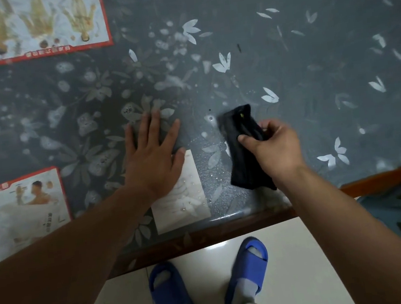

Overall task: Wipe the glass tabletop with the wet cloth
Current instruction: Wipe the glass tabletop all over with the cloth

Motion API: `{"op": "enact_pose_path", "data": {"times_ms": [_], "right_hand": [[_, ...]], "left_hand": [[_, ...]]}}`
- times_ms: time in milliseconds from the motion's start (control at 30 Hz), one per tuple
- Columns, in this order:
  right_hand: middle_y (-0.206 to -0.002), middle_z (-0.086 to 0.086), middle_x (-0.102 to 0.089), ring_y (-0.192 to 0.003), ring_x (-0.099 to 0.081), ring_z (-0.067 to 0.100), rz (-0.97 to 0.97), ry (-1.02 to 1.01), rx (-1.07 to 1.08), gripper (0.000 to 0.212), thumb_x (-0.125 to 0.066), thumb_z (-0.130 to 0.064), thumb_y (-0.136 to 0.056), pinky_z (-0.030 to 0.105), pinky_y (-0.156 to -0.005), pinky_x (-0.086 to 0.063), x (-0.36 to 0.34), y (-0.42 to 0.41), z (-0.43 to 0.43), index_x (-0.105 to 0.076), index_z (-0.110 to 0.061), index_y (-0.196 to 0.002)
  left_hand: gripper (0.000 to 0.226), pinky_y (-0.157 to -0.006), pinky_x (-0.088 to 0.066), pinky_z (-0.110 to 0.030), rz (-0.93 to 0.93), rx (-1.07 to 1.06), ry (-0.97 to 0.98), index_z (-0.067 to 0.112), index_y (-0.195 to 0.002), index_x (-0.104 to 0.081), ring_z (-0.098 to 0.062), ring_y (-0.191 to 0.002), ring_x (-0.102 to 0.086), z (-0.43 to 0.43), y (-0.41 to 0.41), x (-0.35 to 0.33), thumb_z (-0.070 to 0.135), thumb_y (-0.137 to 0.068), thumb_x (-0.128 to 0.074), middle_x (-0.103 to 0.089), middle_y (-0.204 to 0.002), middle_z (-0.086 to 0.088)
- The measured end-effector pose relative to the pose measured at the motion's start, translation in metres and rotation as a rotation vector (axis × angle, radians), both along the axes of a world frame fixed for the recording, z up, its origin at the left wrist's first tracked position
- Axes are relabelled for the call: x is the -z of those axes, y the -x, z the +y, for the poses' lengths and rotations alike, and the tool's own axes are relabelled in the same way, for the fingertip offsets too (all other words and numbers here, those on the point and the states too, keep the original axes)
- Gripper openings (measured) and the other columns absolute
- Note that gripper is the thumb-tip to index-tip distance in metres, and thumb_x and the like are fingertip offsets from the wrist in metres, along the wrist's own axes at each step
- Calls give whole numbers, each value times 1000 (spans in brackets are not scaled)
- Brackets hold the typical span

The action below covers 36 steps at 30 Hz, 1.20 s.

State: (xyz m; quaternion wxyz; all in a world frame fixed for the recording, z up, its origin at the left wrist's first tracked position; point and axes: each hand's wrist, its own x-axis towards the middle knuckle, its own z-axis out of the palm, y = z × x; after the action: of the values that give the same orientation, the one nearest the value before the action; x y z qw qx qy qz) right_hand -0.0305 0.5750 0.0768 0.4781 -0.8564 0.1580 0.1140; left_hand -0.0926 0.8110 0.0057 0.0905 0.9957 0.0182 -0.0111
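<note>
Two bare hands work at a glass tabletop (pixel 309 62) patterned with grey leaves. The left hand (pixel 154 155) lies flat, fingers straight and spread, partly over a white card (pixel 183 204). To its right, the right hand (pixel 273 148) pinches a dark cloth (pixel 243 161) near the near edge. Writing on the red-bordered posters (pixel 42 24) is too blurred to read
</note>
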Motion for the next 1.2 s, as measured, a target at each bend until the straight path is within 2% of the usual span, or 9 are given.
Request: {"op": "enact_pose_path", "data": {"times_ms": [100,233,400,600,800,933,1033,1133,1200], "right_hand": [[-93,-10,-56,-77,-57,2,-269,266,-197,30,-80,-22,-77,6,-72,-41,-14,8,-8,-57,-33,-94],[-119,6,-57,-108,-55,29,-360,443,-715,57,-79,-29,-76,41,-92,-50,-5,50,-1,-61,-20,-129],[-161,5,-34,-148,-27,31,-427,640,-938,59,-54,-47,-94,51,-119,-22,24,67,0,-47,-26,-148],[-166,8,-22,-151,-20,35,-579,752,-1212,59,-46,-44,-98,57,-121,-16,49,57,-8,-32,-33,-154],[-168,5,-13,-154,-8,30,-301,766,-703,55,-31,-47,-103,45,-124,-3,49,-55,27,-23,-38,-157],[-167,4,-19,-153,-16,30,-519,714,-1113,56,-32,-45,-101,49,-124,-11,48,-2,0,-28,-33,-156],[-166,6,-20,-153,-16,32,-556,722,-1319,58,-35,-44,-100,52,-124,-10,45,3,-35,-25,-33,-156],[-166,9,-21,-153,-16,35,-489,804,-1041,57,-37,-42,-100,58,-122,-12,50,-72,-36,-27,-34,-156],[-167,8,-17,-154,-11,33,-376,785,-783,54,-34,-44,-104,52,-124,-7,50,-134,-28,-24,-37,-157]], "left_hand": [[66,-124,0,-56,-1,4,-3,27,-160,-30,-35,-157,-11,-1,0,-1,54,-100,-27,-14,-171,-18],[65,-124,2,-57,14,0,19,28,-161,-26,-33,-159,-6,-2,1,-2,55,-101,-24,-10,-172,-16],[65,-125,5,-57,44,-15,24,30,-162,-22,-30,-159,-1,-3,1,-4,53,-102,-17,-5,-173,-13],[64,-126,2,-59,54,-26,57,28,-163,-21,-29,-159,2,-3,1,-7,52,-103,-13,-4,-173,-12],[67,-125,1,-60,96,-67,63,29,-160,-30,-30,-159,-4,-5,-2,-11,53,-97,-22,-13,-171,-12],[49,-121,-12,-62,59,-162,69,23,-138,-48,-40,-143,-31,-12,-25,-18,45,-97,-34,-38,-150,-17],[56,-125,2,-58,84,-199,53,25,-154,-35,-35,-156,-9,-15,-37,-14,46,-103,-33,-17,-167,-17],[69,-125,3,-61,88,-177,21,24,-164,-17,-32,-159,2,-14,-37,-8,51,-101,-20,-3,-172,-14],[72,-125,2,-61,95,-188,9,22,-164,-15,-30,-160,3,-14,-38,-7,54,-100,-18,-5,-173,-13]]}}
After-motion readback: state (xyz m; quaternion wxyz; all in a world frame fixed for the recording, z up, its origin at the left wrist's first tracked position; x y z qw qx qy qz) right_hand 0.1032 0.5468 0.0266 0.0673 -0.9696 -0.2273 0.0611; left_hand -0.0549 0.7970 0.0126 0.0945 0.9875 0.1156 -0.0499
